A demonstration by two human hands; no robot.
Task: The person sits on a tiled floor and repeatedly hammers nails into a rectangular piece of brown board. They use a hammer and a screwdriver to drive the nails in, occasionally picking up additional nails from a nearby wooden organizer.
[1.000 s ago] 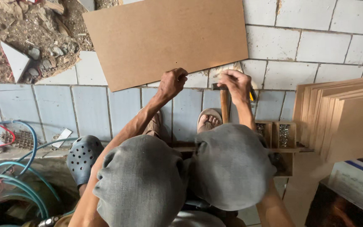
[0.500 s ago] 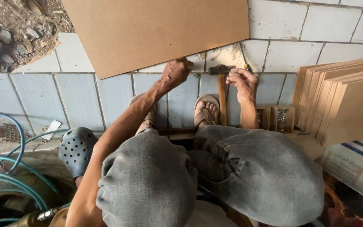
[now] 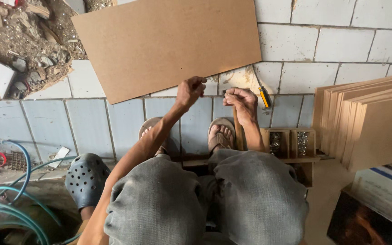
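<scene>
Board: a large brown board (image 3: pixel 169 43) lies flat on the pale tiled floor (image 3: pixel 332 41), ahead of the feet, its near edge slanting up towards the right.
Left hand: the left hand (image 3: pixel 189 90) reaches forward with the arm stretched out; its grip is narrow, fingertips pinched at the board's near edge — the board lies beyond and above the knuckles.
Right hand: the right hand (image 3: pixel 241 100) is curled in a fist around the top of a wooden handle (image 3: pixel 238 134) that runs down past the wrist; it sits just beside the left hand, at the board's near right corner.
Beside the fist: a small yellow-and-black tool (image 3: pixel 264 96) lies on the tiles, just right of the knuckles.
Feet: two sandalled feet (image 3: pixel 221 134) rest on the tiles below the hands.
Right side: a stack of similar boards (image 3: pixel 368 122) stands on edge — near it, a wooden tray (image 3: pixel 289 143) with two compartments of small metal pieces.
Left side: a dark perforated clog (image 3: pixel 85 179) and blue hoses (image 3: pixel 5 199).
</scene>
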